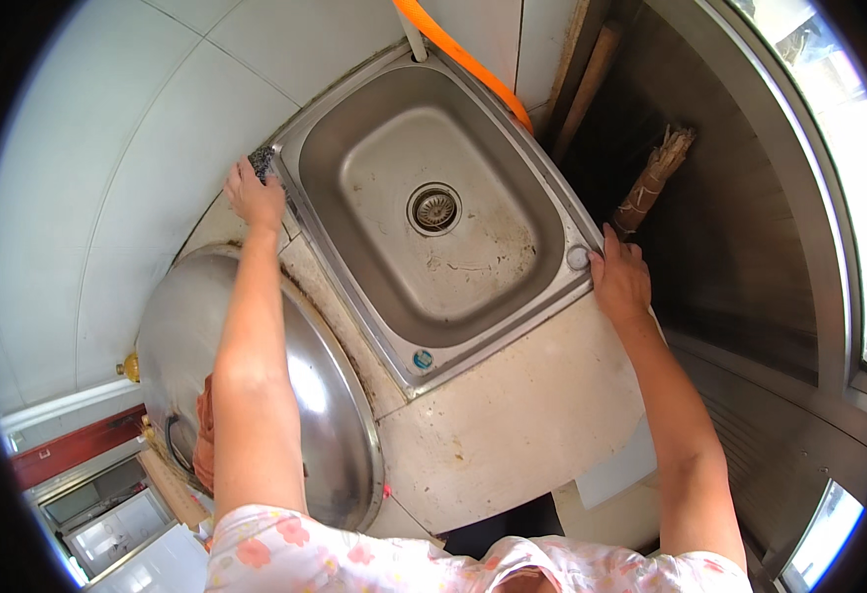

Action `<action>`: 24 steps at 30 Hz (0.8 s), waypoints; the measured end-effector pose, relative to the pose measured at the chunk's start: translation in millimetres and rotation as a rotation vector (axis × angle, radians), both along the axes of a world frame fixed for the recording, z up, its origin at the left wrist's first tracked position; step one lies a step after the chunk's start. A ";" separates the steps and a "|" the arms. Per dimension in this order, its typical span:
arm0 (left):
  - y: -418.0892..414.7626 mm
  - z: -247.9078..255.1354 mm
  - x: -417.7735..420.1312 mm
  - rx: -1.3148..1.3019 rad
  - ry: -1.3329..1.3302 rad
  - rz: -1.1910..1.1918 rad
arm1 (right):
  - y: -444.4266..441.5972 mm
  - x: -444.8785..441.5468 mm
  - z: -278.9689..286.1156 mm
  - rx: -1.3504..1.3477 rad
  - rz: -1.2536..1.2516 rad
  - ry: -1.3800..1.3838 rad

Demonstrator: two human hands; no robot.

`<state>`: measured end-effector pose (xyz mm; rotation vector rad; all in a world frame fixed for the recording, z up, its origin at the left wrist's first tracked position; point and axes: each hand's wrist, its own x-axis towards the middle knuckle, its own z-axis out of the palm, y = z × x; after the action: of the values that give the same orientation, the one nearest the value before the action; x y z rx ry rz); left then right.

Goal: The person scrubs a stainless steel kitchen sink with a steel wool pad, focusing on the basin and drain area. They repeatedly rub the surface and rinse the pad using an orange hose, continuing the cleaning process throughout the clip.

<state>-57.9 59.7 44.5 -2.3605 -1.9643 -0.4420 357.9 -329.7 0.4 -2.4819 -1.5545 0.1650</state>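
A stainless steel sink is set in a tiled counter before me, with a round drain strainer in its stained floor. At the sink's upper left rim, my left hand is on a dark speckled scrubbing pad; the fingertips are partly hidden. My right hand rests on the right corner of the rim, its fingers at the edge beside a round cap. No held thing shows in it.
A large domed metal lid stands at the left, with a reddish-brown cloth on it. An orange hose runs behind the sink. A tied bundle leans in the dark space at the right. White wall tiles border the left.
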 end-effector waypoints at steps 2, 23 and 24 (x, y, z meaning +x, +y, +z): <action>16.8 -10.6 -5.8 -0.126 0.132 0.041 | 3.7 -0.2 1.9 -0.003 0.001 0.003; -46.0 -38.3 -4.5 -0.232 0.124 -0.372 | -0.2 6.8 -2.1 0.022 0.013 0.012; -61.7 -33.3 -1.5 -0.255 0.058 -0.398 | -2.6 12.2 -2.9 0.028 0.009 -0.008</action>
<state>-59.4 -2.0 11.2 -2.8978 -1.6071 -0.1350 370.1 -332.3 -2.5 -2.4575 -1.5600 0.1334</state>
